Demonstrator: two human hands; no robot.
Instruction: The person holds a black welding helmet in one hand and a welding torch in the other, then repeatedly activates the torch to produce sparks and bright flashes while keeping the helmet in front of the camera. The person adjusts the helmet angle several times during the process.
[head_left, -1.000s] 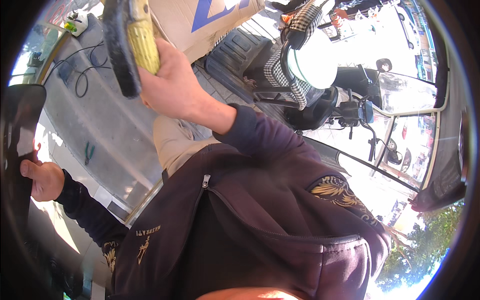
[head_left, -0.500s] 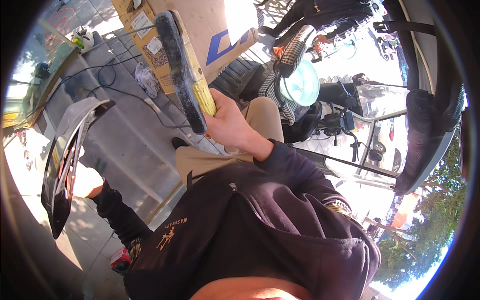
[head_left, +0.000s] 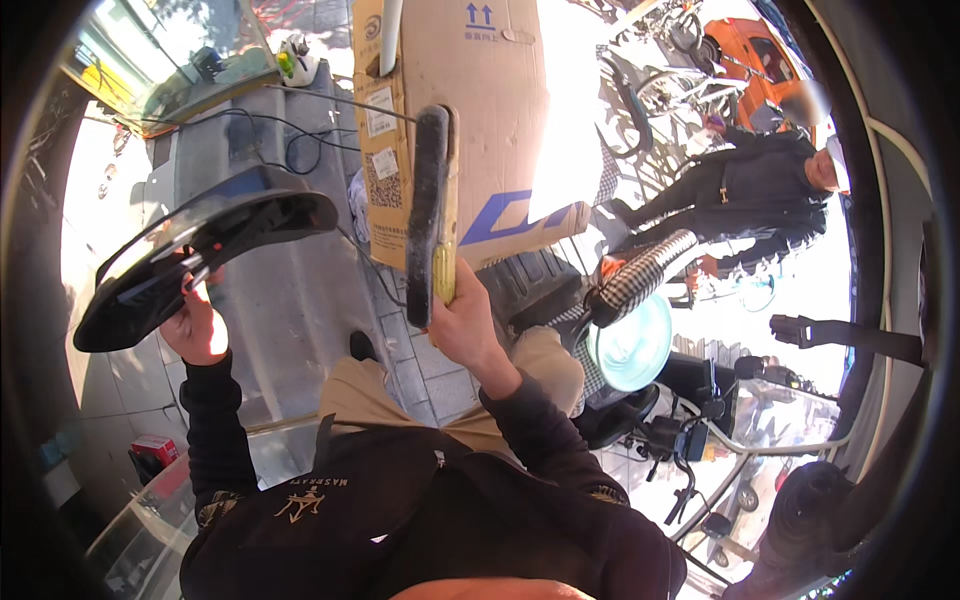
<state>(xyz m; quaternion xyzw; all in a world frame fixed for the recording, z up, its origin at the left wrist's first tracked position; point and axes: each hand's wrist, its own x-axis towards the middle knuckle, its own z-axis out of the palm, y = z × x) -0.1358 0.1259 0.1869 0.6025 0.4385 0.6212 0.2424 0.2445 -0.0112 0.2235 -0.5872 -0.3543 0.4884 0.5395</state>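
Panel (head_left: 250, 224) swung from near-upright to slanted since the earlier frame, left hand (head_left: 197, 330) held it with clamped fingers, right hand (head_left: 462, 318) held upright brush (head_left: 428, 205) before carton (head_left: 495, 120), fingers clamped on handle (head_left: 445, 268).

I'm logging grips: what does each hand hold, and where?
Right hand: brush-like tool, by its yellow lower end. Left hand: glossy black curved panel, near its middle; exact grip unclear.

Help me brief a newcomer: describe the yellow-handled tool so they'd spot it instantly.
Find the big cardboard box, top centre. Overlapping its lower left in view is a long tool, held in the right hand. Unlike the glossy black piece in the left hand, it has a yellow handle and dark strip.
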